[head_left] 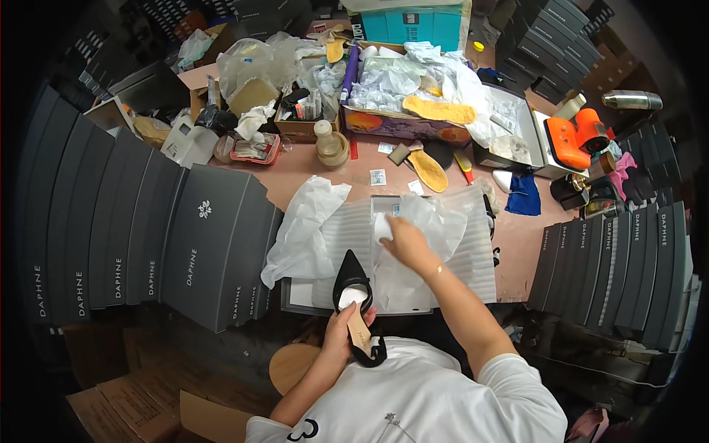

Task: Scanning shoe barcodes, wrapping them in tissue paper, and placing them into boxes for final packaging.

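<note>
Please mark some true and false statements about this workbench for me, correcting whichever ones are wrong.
1. The left hand holds a black pointed shoe. True.
2. The right hand holds a second shoe. False: no shoe is in it; it reaches over white wrapping paper.
3. Dark grey shoeboxes stand on both the left and right sides. True.
4. The orange device sits at the table's left side. False: it is on the right.
5. A yellow insole lies on the pink table, beyond the paper. True.
</note>
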The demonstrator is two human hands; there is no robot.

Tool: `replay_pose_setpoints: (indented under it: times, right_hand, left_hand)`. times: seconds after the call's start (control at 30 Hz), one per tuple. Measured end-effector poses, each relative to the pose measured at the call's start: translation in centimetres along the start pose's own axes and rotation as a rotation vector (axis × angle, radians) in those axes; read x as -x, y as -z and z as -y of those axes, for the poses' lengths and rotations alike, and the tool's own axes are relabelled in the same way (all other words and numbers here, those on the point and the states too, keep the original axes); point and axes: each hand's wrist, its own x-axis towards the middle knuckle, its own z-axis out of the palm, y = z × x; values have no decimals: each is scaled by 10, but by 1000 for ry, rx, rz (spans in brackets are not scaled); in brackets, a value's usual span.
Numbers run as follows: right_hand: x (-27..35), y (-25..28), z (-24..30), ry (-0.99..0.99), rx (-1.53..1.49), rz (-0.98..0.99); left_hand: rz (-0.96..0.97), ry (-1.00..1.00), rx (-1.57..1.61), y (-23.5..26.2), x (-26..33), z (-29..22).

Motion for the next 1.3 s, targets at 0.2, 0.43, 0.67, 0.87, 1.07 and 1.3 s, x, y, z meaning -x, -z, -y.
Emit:
replay_pose_setpoints:
  times: [0.2,0.43,0.67,0.87,1.07,1.3]
  right_hand:
    - [-9,-28,-42,-142,32,205]
    - [52,-1,53,124,-158,322]
    - [24,-11,46,283,-216,351]
    - [-47,-38,-74,237,390,309]
    - [-41,-7,-31,182,34,156]
    - [57,-2,61,206,-363,169]
  left_hand:
    - [-26,36,-63,-1,-17,-19]
    - [40,-37,10,-28,-20,0]
    - [-68,-135,-2,-21,-22,-7]
    - [-53,-61,-79,-8,-19,-16]
    - [-46,-67,39,-4,-27,-24]
    - [155,-260,-129,-24,-23,-28]
